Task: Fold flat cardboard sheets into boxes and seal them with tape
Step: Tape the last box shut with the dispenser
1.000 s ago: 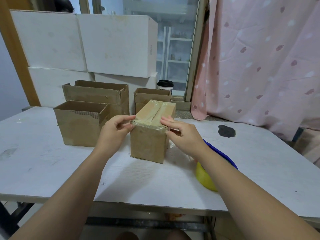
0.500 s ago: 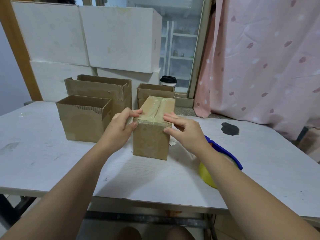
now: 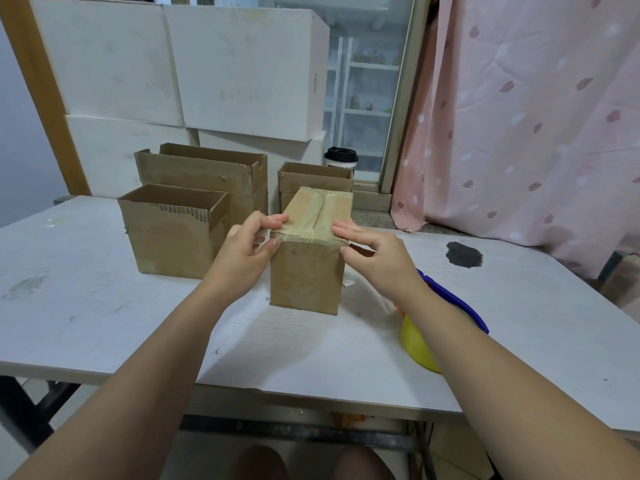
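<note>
1. We see the taped box standing on the white table. Its top flaps are closed, and clear tape runs along the centre seam and folds over the near top edge.
2. The left hand is at the taped box's near left top corner. Its fingers curl close together over the top and the thumb presses the front face, so the corner is pinched between them.
3. The right hand is at the near right top corner. Its fingers lie almost straight and close together, pressing flat on the taped edge, and the thumb tip touches the corner just below.
4. Just left of the taped box stands an open box with a ragged corrugated rim. We cannot tell whether the left hand touches it.
5. Behind that one, still left of the taped box, is a larger open box.
6. Directly behind the taped box sits a small open box, with a dark-lidded cup beyond it.
7. To the right of the taped box and nearer to us lies a blue and yellow tape dispenser, partly hidden by the right forearm.
8. Further right of the taped box the tabletop carries a dark stain.
9. Beyond the stain hangs a pink curtain.
10. White cartons are stacked well behind the taped box.
</note>
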Demonstrator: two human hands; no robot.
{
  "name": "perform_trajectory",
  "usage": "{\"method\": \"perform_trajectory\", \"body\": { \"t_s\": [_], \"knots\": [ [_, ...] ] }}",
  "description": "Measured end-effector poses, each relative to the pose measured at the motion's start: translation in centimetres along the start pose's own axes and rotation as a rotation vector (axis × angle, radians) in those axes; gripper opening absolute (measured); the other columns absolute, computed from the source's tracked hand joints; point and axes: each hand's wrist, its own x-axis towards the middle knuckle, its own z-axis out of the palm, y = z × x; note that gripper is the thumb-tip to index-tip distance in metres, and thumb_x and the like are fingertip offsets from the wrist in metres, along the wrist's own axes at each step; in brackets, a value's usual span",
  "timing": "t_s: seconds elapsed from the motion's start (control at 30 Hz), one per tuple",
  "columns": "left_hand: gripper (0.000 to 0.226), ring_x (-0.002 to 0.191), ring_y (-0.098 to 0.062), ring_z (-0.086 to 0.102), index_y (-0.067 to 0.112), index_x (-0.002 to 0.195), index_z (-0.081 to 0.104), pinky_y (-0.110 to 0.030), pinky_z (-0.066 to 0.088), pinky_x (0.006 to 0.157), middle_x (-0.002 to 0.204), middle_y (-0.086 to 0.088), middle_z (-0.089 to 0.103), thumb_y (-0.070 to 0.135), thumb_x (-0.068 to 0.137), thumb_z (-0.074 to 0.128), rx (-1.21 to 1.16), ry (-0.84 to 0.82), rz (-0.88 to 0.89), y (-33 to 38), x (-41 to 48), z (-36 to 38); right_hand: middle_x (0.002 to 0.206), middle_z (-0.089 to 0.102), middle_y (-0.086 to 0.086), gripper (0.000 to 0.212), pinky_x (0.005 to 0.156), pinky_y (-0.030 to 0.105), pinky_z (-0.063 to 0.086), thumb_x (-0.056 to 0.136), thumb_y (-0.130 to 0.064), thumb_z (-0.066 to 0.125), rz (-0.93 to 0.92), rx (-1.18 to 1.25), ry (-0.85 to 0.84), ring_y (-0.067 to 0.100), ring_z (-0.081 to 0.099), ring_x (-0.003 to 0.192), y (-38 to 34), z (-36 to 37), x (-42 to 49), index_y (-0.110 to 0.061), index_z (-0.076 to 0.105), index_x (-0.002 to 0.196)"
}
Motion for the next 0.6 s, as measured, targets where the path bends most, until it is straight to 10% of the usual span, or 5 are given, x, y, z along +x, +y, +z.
{"method": "perform_trajectory", "body": {
  "t_s": [0.3, 0.47, 0.6],
  "knots": [
    [0.013, 0.103, -0.012, 0.039, 0.031, 0.101, 0.052, -0.031, 0.039, 0.089, 0.117, 0.036, 0.050, 0.019, 0.094, 0.052, 0.146, 0.078, 0.037, 0.9, -0.5, 0.6, 0.123, 0.059, -0.018, 0.032, 0.110, 0.022, 0.036, 0.087, -0.006, 0.062, -0.017, -0.006, 0.071, -0.007, 0.043, 0.128, 0.6, 1.0, -0.4, -0.019, 0.069, 0.116],
    [0.051, 0.118, -0.005, 0.033, 0.042, 0.114, 0.059, -0.029, 0.025, 0.099, 0.122, 0.025, 0.050, 0.066, 0.087, 0.022, 0.105, -0.048, -0.010, 1.5, -0.2, -0.6, 0.113, 0.064, -0.018, 0.027, 0.106, 0.020, 0.036, 0.094, -0.034, 0.056, 0.030, 0.067, 0.083, -0.002, 0.048, 0.125, -0.3, 0.7, -0.1, -0.016, 0.074, 0.103],
    [0.046, 0.120, -0.016, 0.039, 0.042, 0.091, 0.069, -0.039, 0.017, 0.099, 0.116, 0.016, 0.060, 0.060, 0.094, 0.026, 0.295, -0.011, -0.057, 2.5, 1.8, -0.6, 0.113, 0.071, -0.002, 0.029, 0.098, 0.025, 0.044, 0.090, -0.043, 0.059, 0.120, 0.041, 0.189, 0.003, 0.055, 0.119, -0.5, 1.3, 0.9, -0.020, 0.076, 0.090]
  ]
}}
